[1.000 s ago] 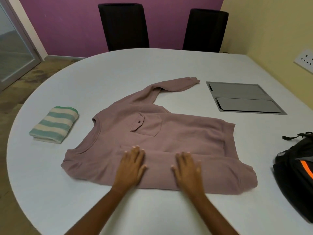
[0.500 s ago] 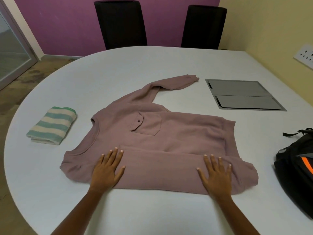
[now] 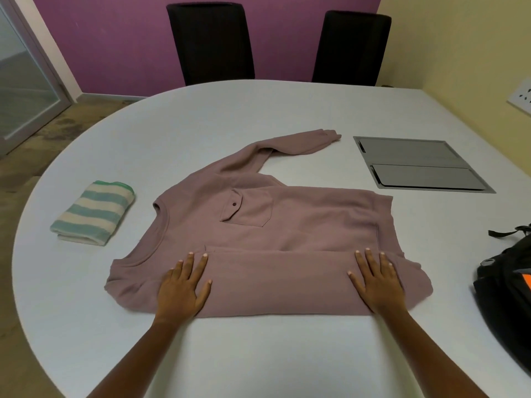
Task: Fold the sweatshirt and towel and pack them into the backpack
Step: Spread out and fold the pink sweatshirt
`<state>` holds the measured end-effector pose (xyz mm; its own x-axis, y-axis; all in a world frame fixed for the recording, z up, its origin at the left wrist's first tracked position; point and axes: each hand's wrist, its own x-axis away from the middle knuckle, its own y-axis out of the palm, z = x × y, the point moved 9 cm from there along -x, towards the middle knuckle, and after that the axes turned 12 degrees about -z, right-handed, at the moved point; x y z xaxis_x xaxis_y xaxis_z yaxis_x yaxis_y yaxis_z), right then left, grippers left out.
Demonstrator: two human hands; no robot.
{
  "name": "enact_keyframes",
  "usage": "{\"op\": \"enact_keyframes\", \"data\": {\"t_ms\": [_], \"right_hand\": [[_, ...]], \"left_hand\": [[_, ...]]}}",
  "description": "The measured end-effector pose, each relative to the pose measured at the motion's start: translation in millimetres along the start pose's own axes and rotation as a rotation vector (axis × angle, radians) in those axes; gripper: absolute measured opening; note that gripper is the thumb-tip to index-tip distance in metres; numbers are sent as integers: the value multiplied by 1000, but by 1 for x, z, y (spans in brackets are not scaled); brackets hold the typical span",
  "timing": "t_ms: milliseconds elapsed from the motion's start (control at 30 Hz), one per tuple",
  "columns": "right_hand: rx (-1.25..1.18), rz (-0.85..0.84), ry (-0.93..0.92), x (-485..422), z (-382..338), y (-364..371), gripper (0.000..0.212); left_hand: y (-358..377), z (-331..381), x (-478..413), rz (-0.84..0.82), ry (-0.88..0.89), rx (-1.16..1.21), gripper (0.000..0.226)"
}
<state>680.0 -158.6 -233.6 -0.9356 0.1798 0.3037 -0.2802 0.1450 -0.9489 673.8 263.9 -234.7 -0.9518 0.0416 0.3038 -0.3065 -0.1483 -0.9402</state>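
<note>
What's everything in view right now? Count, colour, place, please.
sweatshirt: 1, dusty pink, table centre, near side folded over
towel: 1, green-and-cream striped, folded, left of sweatshirt
backpack: 1, black with orange, table's right edge
table: 1, white, rounded
panel: 1, grey, set in table, far right
chairs: 2, black, behind table
socket: 1, white, right wall
left hand: 1, flat on sweatshirt, collar end
right hand: 1, flat on sweatshirt, hem end

The left grip (image 3: pixel 181 285) and right grip (image 3: pixel 379 285) are bare, like both forearms (image 3: pixel 135 360).
</note>
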Motion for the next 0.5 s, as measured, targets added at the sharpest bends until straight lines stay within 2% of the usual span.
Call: {"op": "enact_keyframes", "data": {"t_ms": [133, 233, 367, 500], "right_hand": [[21, 78, 58, 10, -25, -9, 48], [-142, 22, 110, 42, -62, 8, 62], [-320, -151, 246, 70, -91, 46, 73], [-323, -173, 198, 57, -100, 41, 76]], "left_hand": [[3, 4, 1, -24, -23, 10, 63], [4, 7, 0, -40, -40, 26, 63], [6, 12, 4, -71, -56, 39, 63], [14, 19, 7, -84, -74, 61, 64]]}}
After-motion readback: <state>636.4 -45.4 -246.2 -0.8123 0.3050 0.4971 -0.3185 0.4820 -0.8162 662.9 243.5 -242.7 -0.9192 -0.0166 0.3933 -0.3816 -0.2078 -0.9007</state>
